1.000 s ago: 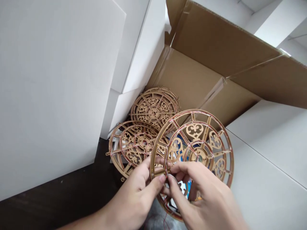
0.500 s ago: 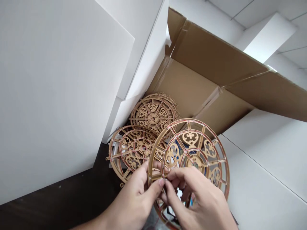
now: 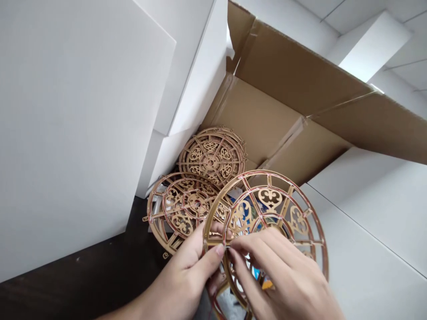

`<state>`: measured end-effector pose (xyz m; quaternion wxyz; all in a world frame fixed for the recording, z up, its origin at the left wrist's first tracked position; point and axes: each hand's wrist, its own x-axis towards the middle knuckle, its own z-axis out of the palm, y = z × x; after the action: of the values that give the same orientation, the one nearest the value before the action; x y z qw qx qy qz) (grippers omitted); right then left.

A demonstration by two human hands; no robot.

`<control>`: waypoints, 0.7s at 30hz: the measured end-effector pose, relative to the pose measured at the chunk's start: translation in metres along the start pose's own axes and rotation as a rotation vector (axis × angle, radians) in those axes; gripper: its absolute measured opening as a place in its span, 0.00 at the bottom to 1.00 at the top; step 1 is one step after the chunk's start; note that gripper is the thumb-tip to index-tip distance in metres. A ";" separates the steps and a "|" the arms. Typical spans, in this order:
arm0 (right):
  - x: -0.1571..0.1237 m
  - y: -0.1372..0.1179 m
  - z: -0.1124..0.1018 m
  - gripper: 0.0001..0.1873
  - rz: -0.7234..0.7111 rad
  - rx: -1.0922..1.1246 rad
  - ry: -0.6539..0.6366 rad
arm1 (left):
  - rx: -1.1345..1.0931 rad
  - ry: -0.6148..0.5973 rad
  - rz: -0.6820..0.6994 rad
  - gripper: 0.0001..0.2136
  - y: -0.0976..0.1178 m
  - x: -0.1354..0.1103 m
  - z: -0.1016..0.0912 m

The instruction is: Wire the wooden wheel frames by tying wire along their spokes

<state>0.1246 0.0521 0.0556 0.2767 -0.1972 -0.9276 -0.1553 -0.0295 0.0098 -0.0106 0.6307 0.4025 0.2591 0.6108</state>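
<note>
A gold openwork wheel-shaped frame with scroll ornaments and reddish wire or tubing along its rings is held up in front of me. My left hand grips its left rim, thumb on the near face and fingers behind. At the same spot my right hand is closed in a pinch beside the left thumb, on the reddish strand at a spoke joint; its fingertips partly hide what they pinch. A similar gold frame lies just behind, to the left.
A stack of like gold frames sits farther back against an open cardboard box. White panels rise at the left over a dark tabletop. Another white panel surface lies at the right.
The held frame has turned and tilted slightly, its right side lower and farther right. Both hands stay at the left rim, with the right fingers a little higher against the joint.
</note>
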 end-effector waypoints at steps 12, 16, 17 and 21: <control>0.008 -0.010 -0.001 0.04 0.173 0.008 0.013 | 0.010 0.086 -0.054 0.17 0.009 -0.003 0.008; 0.007 -0.013 -0.001 0.03 0.107 -0.013 0.018 | 0.069 0.117 -0.017 0.12 0.010 -0.002 0.007; 0.007 -0.014 -0.001 0.04 0.080 -0.014 0.020 | 0.075 0.121 -0.024 0.12 0.011 -0.003 0.007; 0.002 -0.014 -0.005 0.07 0.013 -0.020 -0.037 | 0.072 0.140 -0.070 0.16 0.012 -0.003 0.007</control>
<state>0.1187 0.0381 0.0583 0.2586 -0.2091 -0.9296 -0.1591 -0.0310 0.0046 0.0029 0.6170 0.3719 0.3383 0.6054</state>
